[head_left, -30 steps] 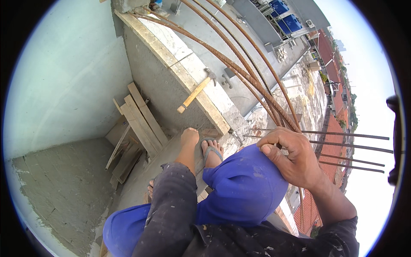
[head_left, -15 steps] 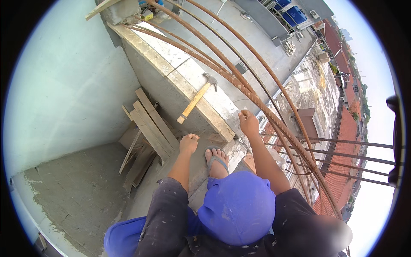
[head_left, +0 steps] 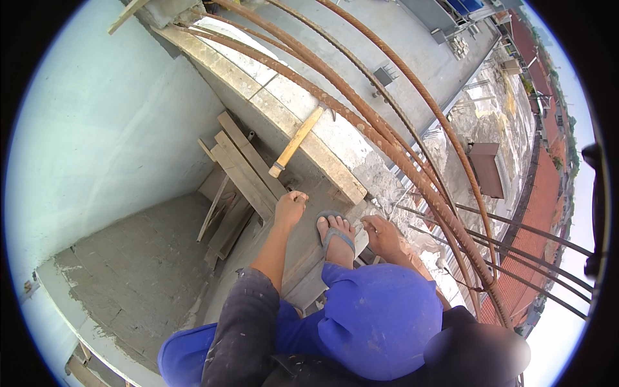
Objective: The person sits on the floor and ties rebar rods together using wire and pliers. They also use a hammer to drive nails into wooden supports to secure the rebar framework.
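Note:
My left hand [head_left: 291,208] is closed, thumb and fingers together, over the ledge left of my sandalled foot [head_left: 336,238]. Anything between its fingers is too small to make out. On the other side of the foot, my right hand [head_left: 383,235] has its fingers pinched, beside the broken end of the low wall. What it grips, if anything, cannot be made out. A claw hammer [head_left: 298,140] with a wooden handle lies across the wall top [head_left: 284,100]. Its handle end sticks out over the inner side, and its head is partly hidden by a rusty bar.
Long rusty rebars [head_left: 387,132] arch over the wall on the right, with straight bars [head_left: 535,242] jutting outward beneath. Wooden planks [head_left: 242,174] lean in the recess to the left, beside a pale wall [head_left: 116,129]. Red tiled roofs [head_left: 538,213] lie far below.
My right hand has come down and back from the wall's end to beside my foot. My left hand stays closed near the same spot. The view has shifted; the hammer stays on the wall.

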### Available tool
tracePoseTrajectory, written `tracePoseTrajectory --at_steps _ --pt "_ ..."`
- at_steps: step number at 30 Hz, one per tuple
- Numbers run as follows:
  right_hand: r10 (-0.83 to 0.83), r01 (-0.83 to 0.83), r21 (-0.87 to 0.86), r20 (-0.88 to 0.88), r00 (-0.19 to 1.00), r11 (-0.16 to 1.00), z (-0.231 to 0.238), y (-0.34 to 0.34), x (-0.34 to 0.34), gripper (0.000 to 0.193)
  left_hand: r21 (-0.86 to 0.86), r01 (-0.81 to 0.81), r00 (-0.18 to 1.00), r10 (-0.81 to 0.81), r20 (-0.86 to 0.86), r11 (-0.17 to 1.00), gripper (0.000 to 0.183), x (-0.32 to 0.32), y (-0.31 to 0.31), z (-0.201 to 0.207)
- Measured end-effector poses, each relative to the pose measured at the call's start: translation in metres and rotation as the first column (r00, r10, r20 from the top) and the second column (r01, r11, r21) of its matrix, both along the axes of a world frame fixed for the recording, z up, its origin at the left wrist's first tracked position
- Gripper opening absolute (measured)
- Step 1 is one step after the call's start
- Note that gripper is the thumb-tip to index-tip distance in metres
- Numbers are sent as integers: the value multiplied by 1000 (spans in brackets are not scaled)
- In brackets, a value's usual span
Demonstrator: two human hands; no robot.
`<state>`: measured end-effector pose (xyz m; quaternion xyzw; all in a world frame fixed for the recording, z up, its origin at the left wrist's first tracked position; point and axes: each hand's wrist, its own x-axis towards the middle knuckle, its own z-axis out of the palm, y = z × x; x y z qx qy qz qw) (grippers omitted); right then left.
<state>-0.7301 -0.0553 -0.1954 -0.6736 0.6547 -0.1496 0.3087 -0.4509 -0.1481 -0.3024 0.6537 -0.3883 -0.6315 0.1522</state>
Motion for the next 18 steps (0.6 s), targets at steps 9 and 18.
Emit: tracePoseTrajectory --at_steps 9,18 --pt "199 -106 416 -186 962 903 34 85 -42 23 -90 9 999 -12 -35 996 26 -12 -11 3" --pt "-331 298 -175 -214 919 938 -42 -124 1 24 -48 42 999 -41 22 998 26 -17 -9 7"
